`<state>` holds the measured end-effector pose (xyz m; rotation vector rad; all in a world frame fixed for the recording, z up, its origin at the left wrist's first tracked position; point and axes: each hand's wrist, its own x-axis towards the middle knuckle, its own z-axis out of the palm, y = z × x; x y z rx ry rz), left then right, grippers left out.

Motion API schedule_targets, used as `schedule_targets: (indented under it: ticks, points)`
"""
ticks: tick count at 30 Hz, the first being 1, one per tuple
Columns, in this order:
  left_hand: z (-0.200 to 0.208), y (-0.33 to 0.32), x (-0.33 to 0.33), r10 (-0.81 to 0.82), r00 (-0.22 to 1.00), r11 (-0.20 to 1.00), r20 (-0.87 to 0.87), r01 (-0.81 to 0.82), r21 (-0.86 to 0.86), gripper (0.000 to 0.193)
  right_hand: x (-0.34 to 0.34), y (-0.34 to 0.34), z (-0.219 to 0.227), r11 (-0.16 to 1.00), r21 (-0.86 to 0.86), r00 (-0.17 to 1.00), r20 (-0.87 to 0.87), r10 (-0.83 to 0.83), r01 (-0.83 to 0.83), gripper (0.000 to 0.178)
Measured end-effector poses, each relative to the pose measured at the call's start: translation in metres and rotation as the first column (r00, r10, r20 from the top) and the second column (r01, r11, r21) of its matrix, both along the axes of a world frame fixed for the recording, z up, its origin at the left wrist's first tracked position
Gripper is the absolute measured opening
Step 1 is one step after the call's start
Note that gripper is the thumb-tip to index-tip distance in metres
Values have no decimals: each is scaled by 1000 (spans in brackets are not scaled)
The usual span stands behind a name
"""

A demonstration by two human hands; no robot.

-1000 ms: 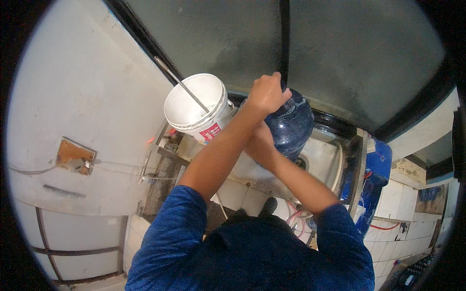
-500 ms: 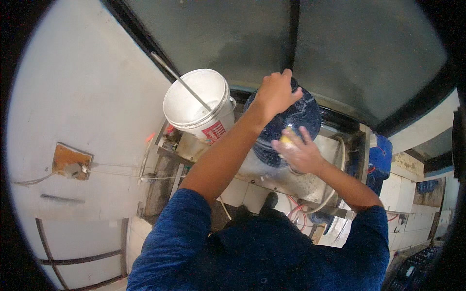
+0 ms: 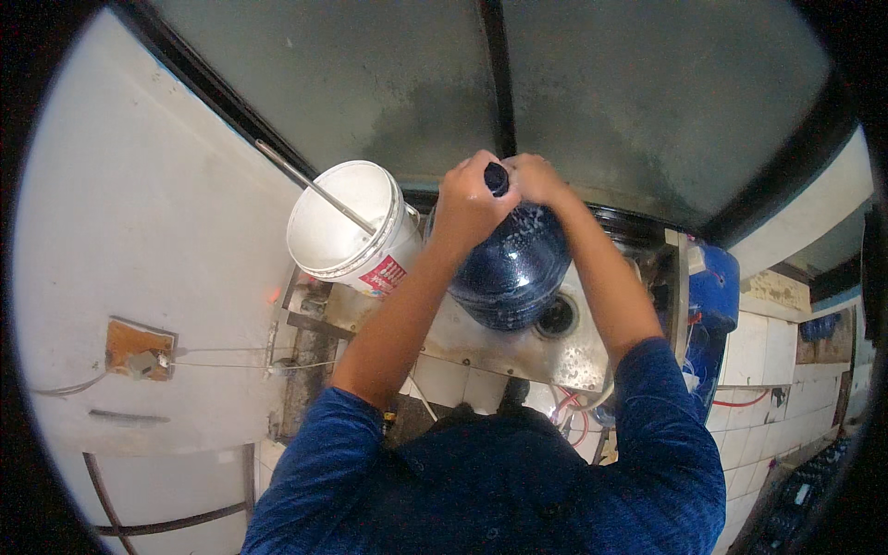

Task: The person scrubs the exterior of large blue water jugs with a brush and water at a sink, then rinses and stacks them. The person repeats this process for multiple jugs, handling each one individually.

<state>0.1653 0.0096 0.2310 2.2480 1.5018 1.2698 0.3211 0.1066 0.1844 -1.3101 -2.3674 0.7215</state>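
Note:
A large dark blue water jug (image 3: 513, 273), wet and streaked with suds, stands upright on a steel counter (image 3: 444, 335). My left hand (image 3: 470, 202) is wrapped round its neck from the left, and the dark mouth (image 3: 497, 178) shows beside the thumb. From the right, my right hand (image 3: 538, 179) is closed against the same neck, its fingertips hidden behind it. Whether a sponge is still under those fingers cannot be seen. Left of the jug sits a white bucket (image 3: 400, 248) with a red label, a metal rod (image 3: 314, 191) leaning out of it.
A round hole (image 3: 557, 317) opens in the counter just right of the jug's base. Dark-framed glass panels (image 3: 610, 102) rise behind. To the right is a blue plastic container (image 3: 714, 283). An orange-brown board with a socket (image 3: 141, 349) is fixed to the left wall.
My right hand has gone from the jug's side, where it pressed a yellow sponge, up to the neck. My left hand has shifted round the neck. The jug now stands more upright.

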Motion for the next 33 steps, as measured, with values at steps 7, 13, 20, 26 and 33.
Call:
schedule_targets:
  ticks: [7, 13, 20, 26, 33]
  points:
    - [-10, -37, 62, 441, 685, 882, 579, -451, -138, 42, 49, -123, -21, 879, 446, 927, -374, 10, 171, 41]
    - [-17, -8, -1, -404, 688, 813, 603, 572, -108, 35, 95, -41, -69, 945, -325, 774, -607, -181, -34, 49]
    - [2, -10, -16, -248, 824, 866, 509, 424, -266, 38, 39, -22, -44, 994, 19, 882, -459, 106, -109, 40]
    - [-23, -49, 33, 262, 831, 959, 491, -279, -39, 36, 41, -169, -69, 875, 356, 716, -698, 16, 328, 40]
    - [-12, -49, 23, -15, 868, 999, 497, 35, -31, 36, 36, -121, -309, 828, -475, 22, -864, -504, 298, 46]
